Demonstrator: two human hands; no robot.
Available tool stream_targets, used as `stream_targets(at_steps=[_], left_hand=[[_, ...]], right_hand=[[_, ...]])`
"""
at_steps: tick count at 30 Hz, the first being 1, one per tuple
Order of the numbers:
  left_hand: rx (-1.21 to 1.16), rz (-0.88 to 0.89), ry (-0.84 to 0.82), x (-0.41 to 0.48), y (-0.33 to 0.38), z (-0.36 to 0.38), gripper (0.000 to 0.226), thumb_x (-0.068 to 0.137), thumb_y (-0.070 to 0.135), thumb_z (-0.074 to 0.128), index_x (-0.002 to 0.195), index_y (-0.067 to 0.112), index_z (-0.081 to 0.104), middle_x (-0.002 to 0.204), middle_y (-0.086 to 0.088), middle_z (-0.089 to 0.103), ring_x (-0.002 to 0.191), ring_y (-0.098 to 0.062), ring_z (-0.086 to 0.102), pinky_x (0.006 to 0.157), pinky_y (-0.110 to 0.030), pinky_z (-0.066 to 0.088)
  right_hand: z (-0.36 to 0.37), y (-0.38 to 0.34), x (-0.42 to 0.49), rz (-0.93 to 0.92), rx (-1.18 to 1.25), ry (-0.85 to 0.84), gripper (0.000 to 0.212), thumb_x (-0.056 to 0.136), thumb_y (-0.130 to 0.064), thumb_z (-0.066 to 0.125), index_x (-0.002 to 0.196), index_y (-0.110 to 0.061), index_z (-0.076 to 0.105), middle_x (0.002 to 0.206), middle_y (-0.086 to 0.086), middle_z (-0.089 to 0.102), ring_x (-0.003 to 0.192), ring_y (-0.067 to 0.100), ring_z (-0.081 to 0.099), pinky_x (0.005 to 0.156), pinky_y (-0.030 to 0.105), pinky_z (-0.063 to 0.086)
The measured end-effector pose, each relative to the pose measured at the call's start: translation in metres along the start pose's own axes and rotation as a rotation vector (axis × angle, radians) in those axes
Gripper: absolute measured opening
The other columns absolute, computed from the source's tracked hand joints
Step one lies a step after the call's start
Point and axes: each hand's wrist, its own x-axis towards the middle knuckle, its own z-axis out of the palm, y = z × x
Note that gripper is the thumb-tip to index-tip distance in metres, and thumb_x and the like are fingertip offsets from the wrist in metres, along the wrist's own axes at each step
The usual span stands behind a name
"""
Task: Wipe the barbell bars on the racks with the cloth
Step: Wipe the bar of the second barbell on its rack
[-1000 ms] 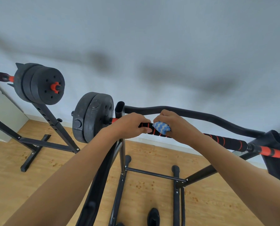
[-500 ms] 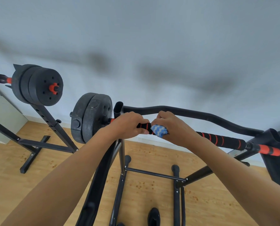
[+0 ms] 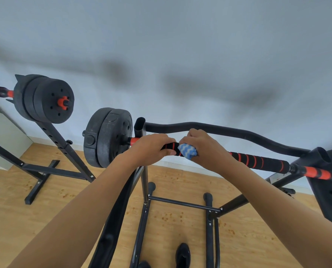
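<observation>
right hand (image 3: 205, 149) slid cloth (image 3: 187, 150) leftward | both hands' fingers curled round bar (image 3: 258, 161) | left hand (image 3: 151, 149)

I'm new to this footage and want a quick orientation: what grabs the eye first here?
Dead centre, the left hand and right hand grip the black-and-red barbell bar side by side, the right one wrapping a blue-and-white cloth around it. Just left of the hands hang the bar's black weight plates, and farther left a second loaded barbell sits on its own rack.
</observation>
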Motion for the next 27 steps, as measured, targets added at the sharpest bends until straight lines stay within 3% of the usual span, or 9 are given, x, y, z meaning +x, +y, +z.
stream_targets(at_steps=[3, 6, 9, 13, 16, 21, 24, 27], left_hand=[[-0.013, -0.008, -0.010, 0.000, 0.005, -0.003, 0.027, 0.102, 0.045, 0.059, 0.125, 0.031, 0.060, 0.107, 0.010, 0.063, 0.096, -0.011, 0.061, 0.089, -0.041, 0.059], [0.046, 0.016, 0.061, 0.001, 0.010, 0.005, 0.035, 0.099, 0.056, 0.059, 0.126, 0.032, 0.058, 0.109, 0.011, 0.062, 0.098, -0.011, 0.060, 0.088, -0.037, 0.057], [0.098, 0.055, 0.183, 0.002, 0.017, 0.023, 0.043, 0.100, 0.056, 0.059, 0.134, 0.031, 0.056, 0.117, 0.012, 0.062, 0.105, -0.012, 0.057, 0.096, -0.035, 0.048], [0.057, 0.047, 0.305, 0.001, 0.018, 0.036, 0.034, 0.098, 0.051, 0.064, 0.127, 0.033, 0.058, 0.111, 0.015, 0.063, 0.103, -0.010, 0.056, 0.095, -0.032, 0.046], [0.074, 0.030, 0.304, 0.003, 0.017, 0.035, 0.035, 0.098, 0.053, 0.064, 0.127, 0.033, 0.059, 0.108, 0.016, 0.063, 0.101, -0.010, 0.056, 0.092, -0.031, 0.044], [0.065, -0.022, 0.300, 0.004, 0.023, 0.036, 0.036, 0.096, 0.051, 0.068, 0.125, 0.033, 0.058, 0.110, 0.015, 0.065, 0.101, -0.013, 0.056, 0.093, -0.033, 0.045], [0.067, -0.058, 0.267, 0.004, 0.026, 0.035, 0.038, 0.094, 0.052, 0.069, 0.125, 0.034, 0.057, 0.110, 0.014, 0.063, 0.102, -0.013, 0.056, 0.095, -0.037, 0.049], [0.087, -0.073, 0.221, 0.005, 0.028, 0.033, 0.043, 0.093, 0.053, 0.069, 0.130, 0.035, 0.055, 0.111, 0.012, 0.060, 0.104, -0.015, 0.056, 0.097, -0.039, 0.049]], right_hand=[[-0.016, 0.001, -0.004, 0.038, 0.025, -0.009, 0.014, 0.087, -0.010, 0.067, 0.099, -0.017, 0.070, 0.089, -0.002, 0.057, 0.082, 0.013, 0.050, 0.070, 0.029, 0.048], [-0.035, 0.013, -0.005, 0.199, 0.118, -0.002, 0.009, 0.085, -0.002, 0.056, 0.081, -0.005, 0.064, 0.072, 0.006, 0.062, 0.062, 0.011, 0.049, 0.063, 0.036, 0.049], [-0.041, 0.018, -0.004, 0.303, 0.234, -0.076, 0.016, 0.092, -0.016, 0.060, 0.080, -0.026, 0.066, 0.067, -0.017, 0.066, 0.058, 0.002, 0.062, 0.063, 0.023, 0.049], [-0.033, 0.012, 0.014, 0.361, 0.222, -0.177, 0.009, 0.092, -0.020, 0.060, 0.086, -0.016, 0.066, 0.073, 0.003, 0.071, 0.058, 0.015, 0.069, 0.062, 0.032, 0.055], [-0.030, 0.013, 0.016, 0.319, 0.193, -0.181, 0.010, 0.091, -0.017, 0.057, 0.084, -0.014, 0.065, 0.073, 0.002, 0.068, 0.057, 0.008, 0.065, 0.064, 0.031, 0.053], [-0.025, 0.012, 0.014, 0.220, 0.146, -0.188, 0.011, 0.086, -0.006, 0.057, 0.076, -0.002, 0.062, 0.072, 0.013, 0.063, 0.061, 0.017, 0.056, 0.062, 0.029, 0.048], [-0.025, 0.016, 0.009, 0.206, 0.169, -0.199, 0.009, 0.086, -0.004, 0.060, 0.087, 0.001, 0.067, 0.081, 0.015, 0.067, 0.069, 0.021, 0.062, 0.060, 0.021, 0.049], [-0.024, 0.018, 0.008, 0.266, 0.168, -0.223, 0.014, 0.090, -0.002, 0.062, 0.099, 0.006, 0.069, 0.090, 0.016, 0.071, 0.082, 0.028, 0.068, 0.077, 0.028, 0.052]])
